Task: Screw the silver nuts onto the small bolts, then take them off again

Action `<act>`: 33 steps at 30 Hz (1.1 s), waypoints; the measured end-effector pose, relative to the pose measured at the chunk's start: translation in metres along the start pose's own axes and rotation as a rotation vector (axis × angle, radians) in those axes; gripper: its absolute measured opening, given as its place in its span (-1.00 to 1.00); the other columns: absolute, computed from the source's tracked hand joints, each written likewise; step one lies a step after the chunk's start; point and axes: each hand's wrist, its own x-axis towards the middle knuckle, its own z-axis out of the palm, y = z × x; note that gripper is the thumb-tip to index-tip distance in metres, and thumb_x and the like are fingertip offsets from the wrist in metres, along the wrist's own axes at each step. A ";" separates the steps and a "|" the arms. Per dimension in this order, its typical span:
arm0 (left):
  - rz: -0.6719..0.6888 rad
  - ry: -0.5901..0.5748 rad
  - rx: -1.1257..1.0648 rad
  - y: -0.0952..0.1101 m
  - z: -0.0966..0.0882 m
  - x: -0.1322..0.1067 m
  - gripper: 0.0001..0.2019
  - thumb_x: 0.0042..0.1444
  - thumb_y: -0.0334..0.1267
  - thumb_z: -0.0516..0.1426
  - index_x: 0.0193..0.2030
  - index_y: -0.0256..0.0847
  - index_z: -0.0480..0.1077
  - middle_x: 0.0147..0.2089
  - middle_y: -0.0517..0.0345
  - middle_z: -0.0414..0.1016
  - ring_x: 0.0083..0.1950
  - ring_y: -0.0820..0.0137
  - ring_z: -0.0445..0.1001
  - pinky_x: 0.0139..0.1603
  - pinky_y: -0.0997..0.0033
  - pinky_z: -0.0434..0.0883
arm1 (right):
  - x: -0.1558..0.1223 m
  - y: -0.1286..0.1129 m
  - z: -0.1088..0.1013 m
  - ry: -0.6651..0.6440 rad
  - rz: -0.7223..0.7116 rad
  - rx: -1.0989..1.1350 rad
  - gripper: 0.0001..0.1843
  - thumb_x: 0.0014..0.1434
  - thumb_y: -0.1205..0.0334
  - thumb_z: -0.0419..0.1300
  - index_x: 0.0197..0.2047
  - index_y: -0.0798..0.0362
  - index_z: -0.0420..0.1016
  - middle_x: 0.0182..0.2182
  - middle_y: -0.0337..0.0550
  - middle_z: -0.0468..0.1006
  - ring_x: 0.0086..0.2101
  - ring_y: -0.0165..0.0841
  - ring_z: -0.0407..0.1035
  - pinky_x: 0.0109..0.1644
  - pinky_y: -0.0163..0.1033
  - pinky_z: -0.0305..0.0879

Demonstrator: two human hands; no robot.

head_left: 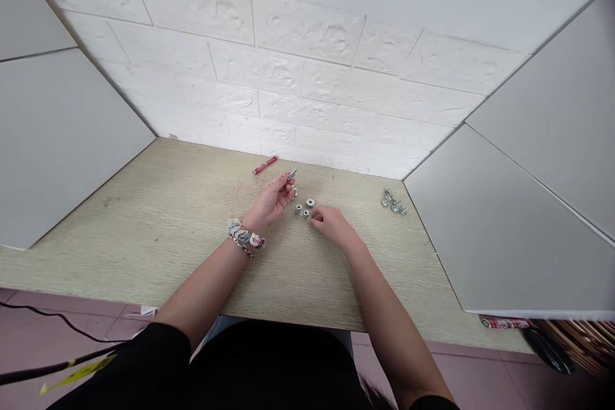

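My left hand [273, 200] is raised a little above the wooden desk [168, 224], fingers pinched round a small metal bolt [291, 174] that points up and right. On that wrist sit a fabric scrunchie and a chain bracelet [246, 238]. My right hand [331, 223] rests on the desk with its fingertips closed on a small metal piece beside several loose silver nuts [304, 207]. The nuts lie between the two hands, just under the bolt.
A red pen [264, 164] lies near the back wall. A small heap of metal bolts [394, 202] sits at the right rear of the desk. Grey panels stand at both sides. A black cable [57, 320] runs at lower left, a wicker basket [586, 343] at lower right.
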 end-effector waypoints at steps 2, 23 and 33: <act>-0.051 -0.016 -0.081 0.000 0.000 0.000 -0.89 0.10 -0.32 0.09 -0.29 -0.35 0.37 -0.46 0.20 0.37 -0.51 0.68 0.32 -0.42 0.70 0.38 | 0.000 -0.001 -0.003 0.001 -0.009 -0.039 -0.90 -0.02 0.23 0.13 -0.47 0.08 0.34 -0.57 -0.26 0.35 -0.51 -0.45 0.17 -0.40 -0.33 0.02; -0.346 -0.334 0.329 -0.007 0.008 -0.015 -0.81 -0.06 -0.25 0.22 -0.38 -0.37 0.44 -0.43 0.15 0.39 -0.50 0.66 0.24 -0.55 0.70 0.19 | -0.003 -0.018 -0.006 0.417 -0.024 0.559 -0.77 -0.04 0.10 0.18 -0.38 0.09 0.49 -0.46 -0.17 0.51 -0.46 -0.40 0.35 -0.32 -0.27 0.31; -0.314 -0.355 0.427 -0.009 0.004 -0.011 -0.73 -0.13 -0.14 0.25 -0.48 -0.37 0.39 -0.58 0.26 0.24 -0.59 0.67 0.10 -0.62 0.67 0.07 | -0.003 -0.020 -0.004 0.392 -0.186 0.355 -0.78 -0.07 0.16 0.23 -0.31 0.04 0.51 -0.45 -0.20 0.46 -0.42 -0.41 0.32 -0.31 -0.29 0.28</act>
